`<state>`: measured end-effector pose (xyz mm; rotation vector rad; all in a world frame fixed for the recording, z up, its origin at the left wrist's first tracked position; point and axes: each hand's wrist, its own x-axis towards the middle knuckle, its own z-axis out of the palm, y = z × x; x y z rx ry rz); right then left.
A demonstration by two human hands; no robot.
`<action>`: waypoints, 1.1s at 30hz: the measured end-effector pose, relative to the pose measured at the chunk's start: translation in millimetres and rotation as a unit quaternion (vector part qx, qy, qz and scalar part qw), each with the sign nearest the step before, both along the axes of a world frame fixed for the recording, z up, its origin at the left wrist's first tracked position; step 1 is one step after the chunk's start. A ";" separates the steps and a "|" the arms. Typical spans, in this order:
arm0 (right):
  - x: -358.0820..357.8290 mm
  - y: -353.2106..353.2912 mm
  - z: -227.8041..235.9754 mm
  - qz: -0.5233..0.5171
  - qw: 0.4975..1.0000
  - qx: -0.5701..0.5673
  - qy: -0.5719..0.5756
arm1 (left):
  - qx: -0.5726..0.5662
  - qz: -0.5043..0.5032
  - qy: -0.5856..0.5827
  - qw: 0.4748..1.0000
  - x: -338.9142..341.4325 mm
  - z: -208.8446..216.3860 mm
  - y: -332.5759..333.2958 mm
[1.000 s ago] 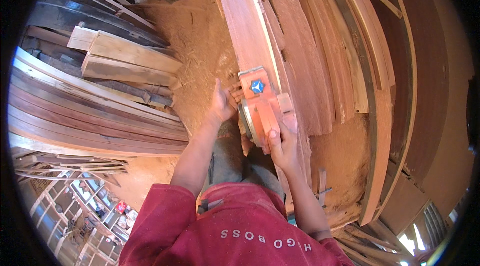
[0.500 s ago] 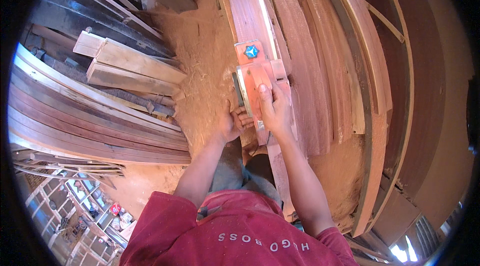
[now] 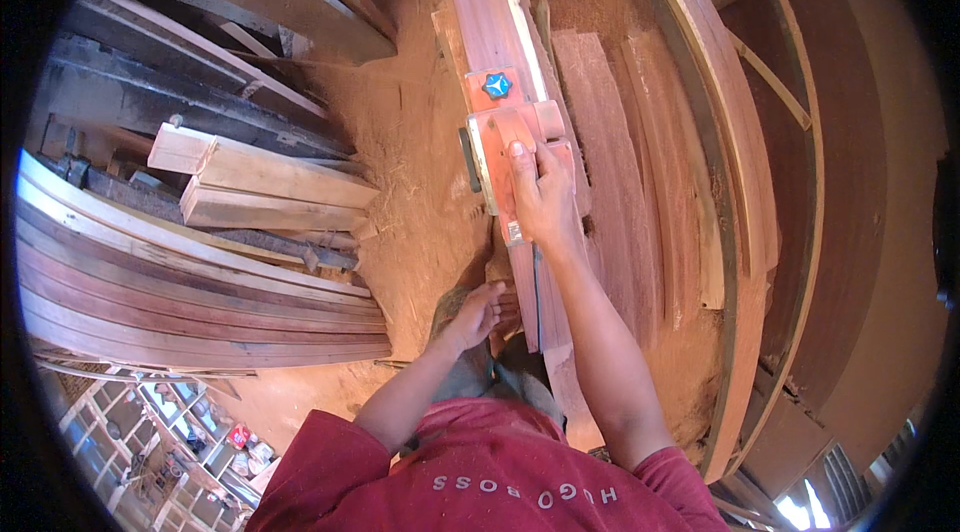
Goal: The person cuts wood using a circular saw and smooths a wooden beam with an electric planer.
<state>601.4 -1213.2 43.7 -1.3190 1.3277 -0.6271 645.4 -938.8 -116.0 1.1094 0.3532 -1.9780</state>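
An orange electric hand planer (image 3: 497,147) with a blue knob at its front rests on a long reddish board (image 3: 490,12). My right hand (image 3: 543,194) is wrapped around the planer's rear handle, thumb on top. Behind the planer, left of the board's near end, my left hand (image 3: 478,314) is held low with its fingers loosely extended and nothing in them. A dark cord or strip (image 3: 537,302) runs back along the board from the planer. The planer's sole is hidden against the wood.
Rough reddish planks (image 3: 610,162) lie to the right of the board, beside a long curved beam (image 3: 735,162). Pale timber offcuts (image 3: 275,177) and stacked long boards (image 3: 190,297) are on the left. Sawdust covers the floor (image 3: 420,132).
My left hand has drawn back from beside the planer's rear toward my body. The planer, still in my right hand, sits slightly farther up in view, and the board's far end now shows.
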 end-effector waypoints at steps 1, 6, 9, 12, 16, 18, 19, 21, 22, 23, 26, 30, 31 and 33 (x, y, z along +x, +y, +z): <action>3.0 -10.7 -3.8 -0.004 1.000 -0.004 0.000 | -0.007 -0.011 -0.018 1.000 -2.7 -2.1 -0.8; 29.3 -55.4 -12.4 -0.005 1.000 -0.014 -0.024 | -0.032 -0.087 -0.046 0.995 0.1 58.9 -38.9; 49.8 -82.3 -7.5 -0.007 0.999 -0.026 -0.043 | -0.088 -0.170 -0.149 0.970 3.6 59.8 -45.9; 67.3 -111.5 -3.1 0.002 0.999 -0.041 -0.026 | -0.095 -0.165 -0.127 0.974 7.5 64.4 -53.5; 87.2 -149.4 -4.0 0.023 0.996 -0.082 0.008 | -0.102 -0.165 -0.109 0.975 7.6 51.4 -50.2; 98.3 -164.8 -4.8 0.020 0.993 -0.112 0.025 | -0.102 -0.172 -0.113 0.973 11.0 54.9 -58.3; 105.1 -173.5 -7.6 0.021 0.993 -0.113 0.025 | -0.103 -0.182 -0.110 0.972 11.3 53.0 -56.3; 117.7 -193.1 -15.3 0.001 0.997 -0.077 -0.004 | -0.105 -0.192 -0.107 0.970 10.3 49.9 -53.6; 123.8 -203.0 -18.0 0.001 0.997 -0.078 -0.004 | -0.101 -0.187 -0.099 0.972 9.6 49.0 -52.6; 131.5 -212.2 -19.9 0.010 0.996 -0.089 -0.004 | -0.093 -0.181 -0.093 0.975 9.8 47.3 -52.1; 153.0 -240.0 -17.1 0.016 0.996 -0.082 -0.015 | -0.108 -0.146 -0.077 0.980 12.3 53.4 -55.7; 174.1 -284.5 -16.3 -0.009 0.980 -0.196 -0.025 | -0.139 -0.145 -0.086 0.976 2.3 36.6 -44.0; 171.9 -294.7 -23.1 -0.013 0.981 -0.193 -0.031 | -0.131 -0.143 -0.090 0.977 -0.9 39.8 -48.1; 155.8 -298.4 -23.8 0.034 0.957 -0.283 0.061 | -0.133 -0.160 -0.136 0.969 -2.5 57.2 -46.7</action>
